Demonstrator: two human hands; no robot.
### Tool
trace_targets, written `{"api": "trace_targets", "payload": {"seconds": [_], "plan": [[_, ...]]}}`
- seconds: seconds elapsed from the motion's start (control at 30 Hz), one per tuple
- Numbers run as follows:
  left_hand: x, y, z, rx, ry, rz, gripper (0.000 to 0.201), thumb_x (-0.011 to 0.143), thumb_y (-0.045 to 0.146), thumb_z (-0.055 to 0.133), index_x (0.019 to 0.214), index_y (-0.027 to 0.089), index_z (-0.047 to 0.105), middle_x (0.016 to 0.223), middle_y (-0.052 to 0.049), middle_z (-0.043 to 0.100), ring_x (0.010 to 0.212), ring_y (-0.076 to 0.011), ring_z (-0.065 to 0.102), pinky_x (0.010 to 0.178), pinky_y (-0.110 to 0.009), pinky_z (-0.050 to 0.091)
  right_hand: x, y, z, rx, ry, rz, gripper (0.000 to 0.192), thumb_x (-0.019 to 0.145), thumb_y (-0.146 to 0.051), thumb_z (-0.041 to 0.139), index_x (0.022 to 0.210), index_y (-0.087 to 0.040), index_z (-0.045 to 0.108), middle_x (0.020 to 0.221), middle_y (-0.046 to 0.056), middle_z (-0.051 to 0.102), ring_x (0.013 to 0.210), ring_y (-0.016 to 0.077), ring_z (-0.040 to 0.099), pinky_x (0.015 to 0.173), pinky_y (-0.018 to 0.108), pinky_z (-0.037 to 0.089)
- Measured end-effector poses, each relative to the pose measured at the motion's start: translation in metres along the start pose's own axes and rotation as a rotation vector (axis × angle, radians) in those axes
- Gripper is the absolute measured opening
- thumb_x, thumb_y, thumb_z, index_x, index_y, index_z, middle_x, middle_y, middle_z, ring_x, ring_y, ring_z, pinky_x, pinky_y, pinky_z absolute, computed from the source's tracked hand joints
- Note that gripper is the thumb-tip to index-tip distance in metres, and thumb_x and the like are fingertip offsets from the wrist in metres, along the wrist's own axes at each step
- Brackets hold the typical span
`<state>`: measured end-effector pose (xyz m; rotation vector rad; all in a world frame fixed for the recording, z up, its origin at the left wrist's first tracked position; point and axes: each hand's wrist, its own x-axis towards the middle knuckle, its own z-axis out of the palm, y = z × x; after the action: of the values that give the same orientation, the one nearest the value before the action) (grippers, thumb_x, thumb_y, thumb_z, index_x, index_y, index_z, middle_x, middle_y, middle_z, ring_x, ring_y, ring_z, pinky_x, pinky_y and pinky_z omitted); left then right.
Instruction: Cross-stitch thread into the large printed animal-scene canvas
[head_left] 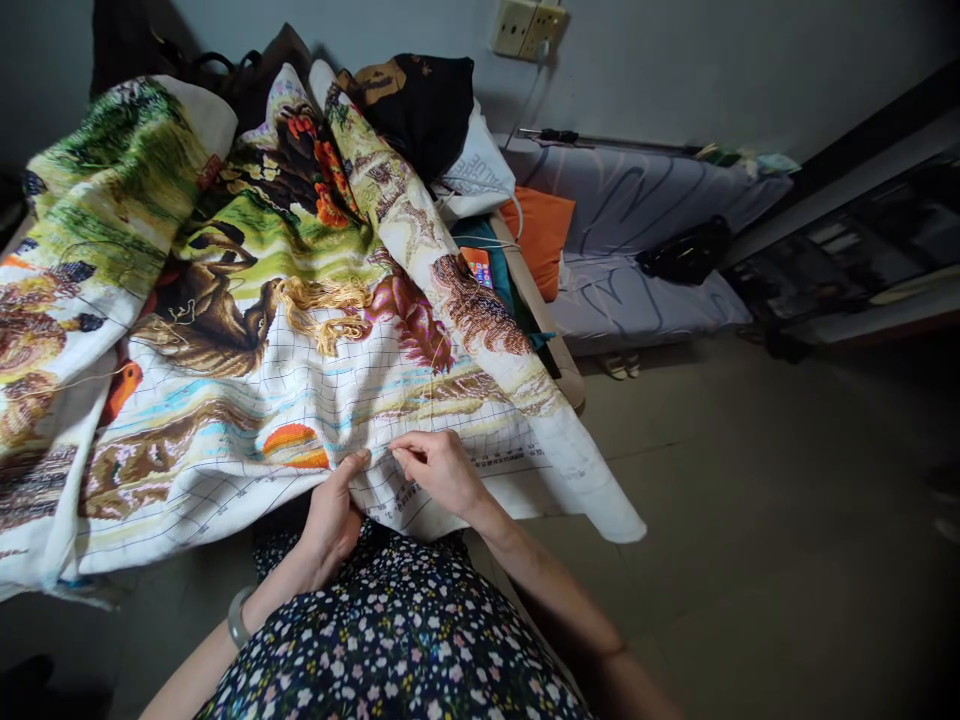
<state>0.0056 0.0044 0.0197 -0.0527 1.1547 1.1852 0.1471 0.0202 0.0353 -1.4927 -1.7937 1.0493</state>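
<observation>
Found one large embroidered cloth [292, 370], white with printed grid lines, partly stitched in green, brown, purple and orange; spread rumpled over a table [571, 388], rolled along the right, folded over at the left, overhanging in front

Pale sofa [622, 308] stands along wall [660, 80], black bag [686, 252] on it, orange cushion [551, 235] at one end. Shoes [622, 366] on floor [675, 470] below.

hands [334, 515] [442, 475]: 2 | embroidered cloth [367, 375]: 1 | bangle [238, 618]: 1 | sofa [630, 312]: 1
</observation>
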Motion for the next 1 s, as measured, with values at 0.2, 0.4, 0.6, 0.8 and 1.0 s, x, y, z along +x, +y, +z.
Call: {"api": "trace_targets", "payload": {"seconds": [0.2,0.4,0.6,0.8,1.0], "plan": [[0.000,-0.001,0.000,0.000,-0.013,0.022,0.027,0.070,0.004,0.069,0.095,0.012,0.070,0.083,-0.004,0.075,0.083,-0.0185,0.070,0.081,-0.027,0.055,0.001,-0.008,0.001,-0.203,0.038,-0.066,0.020,0.083,-0.008,0.058,0.080,-0.017,0.075,0.068,0.002,0.072,0.057,0.0119,0.061,0.061,0.022,0.043],[0.002,-0.001,-0.003,-0.004,-0.020,-0.005,0.015,0.069,0.005,0.070,0.083,0.011,0.070,0.075,-0.002,0.073,0.068,-0.0136,0.066,0.070,-0.023,0.054,-0.006,-0.005,0.013,0.033,-0.001,0.108,0.012,0.086,-0.014,0.056,0.081,-0.019,0.066,0.056,-0.004,0.063,0.045,0.0096,0.057,0.050,0.019,0.042],[0.002,0.001,0.000,-0.037,0.037,-0.068,0.010,0.073,0.003,0.063,0.069,0.011,0.067,0.065,0.001,0.069,0.060,-0.0087,0.061,0.064,-0.018,0.051,-0.013,0.001,0.026,0.203,0.093,0.152,0.012,0.083,-0.018,0.061,0.071,-0.018,0.064,0.062,-0.002,0.063,0.051,0.0099,0.057,0.051,0.019,0.044],[-0.001,0.003,0.005,-0.045,0.023,-0.082,0.011,0.073,0.003,0.062,0.071,0.012,0.068,0.065,0.000,0.069,0.058,-0.0096,0.060,0.065,-0.020,0.052,-0.013,0.002,0.031,0.280,0.146,0.175,0.014,0.082,-0.020,0.061,0.069,-0.017,0.065,0.057,-0.002,0.061,0.048,0.0101,0.056,0.048,0.019,0.043],[0.000,0.000,0.002,-0.019,-0.006,-0.063,0.007,0.070,0.007,0.064,0.073,0.012,0.067,0.067,-0.001,0.069,0.060,-0.0131,0.062,0.072,-0.026,0.054,-0.012,0.002,0.037,0.371,0.186,0.214,0.014,0.081,-0.024,0.062,0.069,-0.017,0.066,0.056,-0.001,0.061,0.046,0.0106,0.057,0.048,0.020,0.046]]}}
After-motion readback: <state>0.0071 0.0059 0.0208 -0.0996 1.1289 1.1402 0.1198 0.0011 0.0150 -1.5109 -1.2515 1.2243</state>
